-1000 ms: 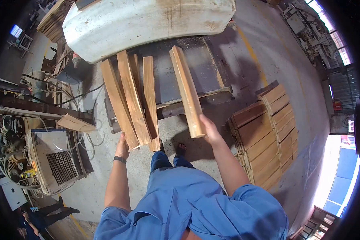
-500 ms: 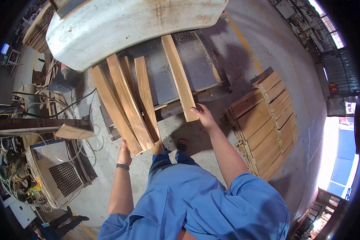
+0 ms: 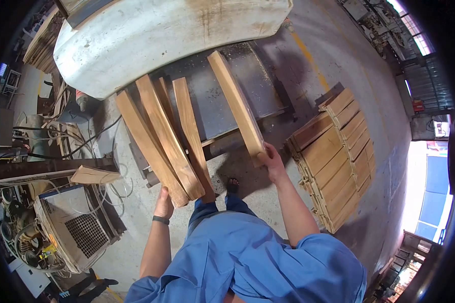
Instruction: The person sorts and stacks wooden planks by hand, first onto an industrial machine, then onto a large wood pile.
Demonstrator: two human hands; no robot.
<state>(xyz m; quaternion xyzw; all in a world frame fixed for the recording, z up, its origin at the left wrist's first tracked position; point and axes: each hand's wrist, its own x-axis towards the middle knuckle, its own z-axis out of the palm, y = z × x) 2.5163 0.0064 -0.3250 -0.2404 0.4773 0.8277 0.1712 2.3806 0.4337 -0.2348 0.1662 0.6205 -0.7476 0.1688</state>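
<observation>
My right hand [image 3: 273, 162] grips the near end of a long wooden board [image 3: 236, 108], thumb on top and fingers partly hidden. The board slants over the dark machine table, showing its side edge. My left hand [image 3: 164, 204] is closed at the near end of the leftmost board [image 3: 149, 149], thumb at its edge, other fingers hidden beneath. Against that board lies a second wide board [image 3: 168, 136], and beside it a narrower board [image 3: 189, 116]. Part of another strip [image 3: 165, 96] shows behind them. Their far ends rest on the dark table [image 3: 207, 106].
A large whitish machine cover [image 3: 172, 30] overhangs the table's far side. Stacked boards [image 3: 333, 161] stand on the floor to the right. At left are a metal beam [image 3: 60, 169], hoses, and a box with a grille [image 3: 86, 235]. Another person's legs [image 3: 88, 288] show lower left.
The right-hand board has turned on its length, so its side edge shows more, and its near end has shifted right and nearer. The left boards' near ends have come slightly right and closer.
</observation>
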